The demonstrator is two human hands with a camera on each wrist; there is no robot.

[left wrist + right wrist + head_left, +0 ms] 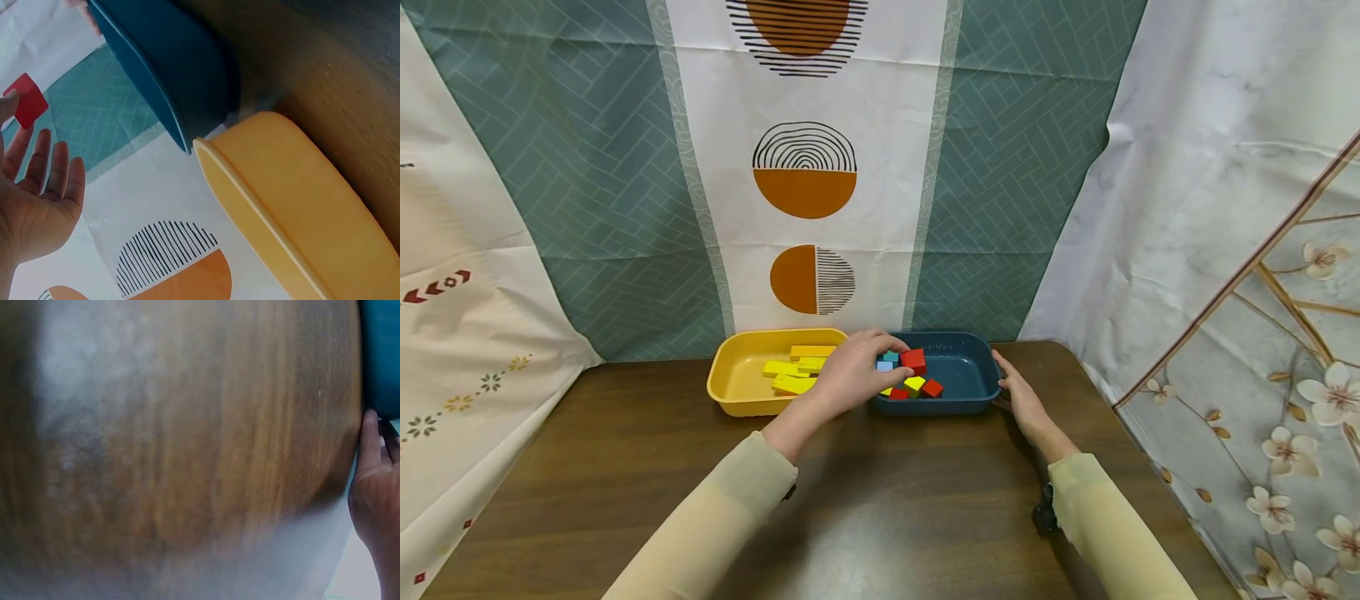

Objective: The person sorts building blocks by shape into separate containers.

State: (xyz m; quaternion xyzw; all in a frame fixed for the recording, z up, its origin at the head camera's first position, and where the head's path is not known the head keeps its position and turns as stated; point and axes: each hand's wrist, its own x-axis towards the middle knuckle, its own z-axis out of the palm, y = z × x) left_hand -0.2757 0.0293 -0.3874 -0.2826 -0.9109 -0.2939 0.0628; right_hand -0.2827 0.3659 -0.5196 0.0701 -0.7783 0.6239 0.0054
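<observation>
My left hand (854, 372) pinches a red cube (913, 361) between thumb and fingertip, above the left part of a dark blue bin (955, 407). In the left wrist view, the red cube (29, 103) is held up and the other fingers are spread loosely. Under it in the bin lie a yellow cube (915, 384), a red cube (932, 388) and light blue and green blocks, partly hidden by the hand. My right hand (1024, 402) touches the bin's right end from outside, its fingers fairly straight in the right wrist view.
A yellow bin (741, 408) with several long yellow blocks (792, 385) stands just left of the blue one. Both sit at the back of a brown wooden table (625, 467), close to a hanging patterned curtain (880, 283). Another curtain (1240, 400) borders the right side.
</observation>
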